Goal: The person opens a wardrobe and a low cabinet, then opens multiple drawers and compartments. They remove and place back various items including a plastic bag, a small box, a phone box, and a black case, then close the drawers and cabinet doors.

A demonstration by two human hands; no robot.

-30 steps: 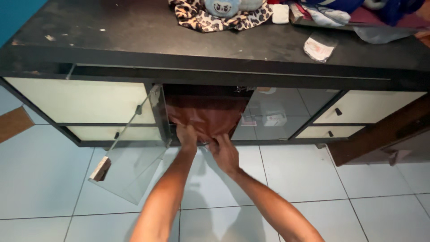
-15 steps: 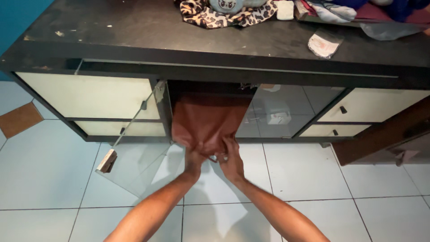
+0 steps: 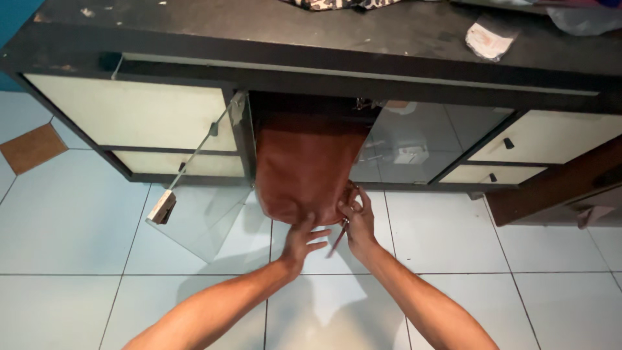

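We have the brown leather bag [image 3: 304, 165] half out of the middle compartment of the low black cabinet [image 3: 324, 61], its top end still inside the opening and its rounded lower end hanging over the front edge toward us. Its long axis runs from twelve o'clock down to six, straight along the line of our arms. The bag lies at twelve o'clock from both hands, and both are on its near end.

Our left hand [image 3: 302, 238] sits under that bottom end, fingers spread and thumb up against the leather, cupping rather than closed around it. Our right hand [image 3: 358, 220] is at the bag's lower corner, about four o'clock from its middle, fingers curled on the edge with a thin strap or tag [image 3: 339, 236] hanging down beside them. The hands are close together but not touching; neither is clearly nearer.

At nine o'clock from the bag the glass door [image 3: 201, 194] stands swung open over the floor, its lower corner pointing out toward us, just beside our left forearm. At three o'clock the other glass panel [image 3: 421, 146] is closed, with small items behind it. Below, toward six o'clock, pale floor tiles [image 3: 453, 259] lie between the cabinet and us.
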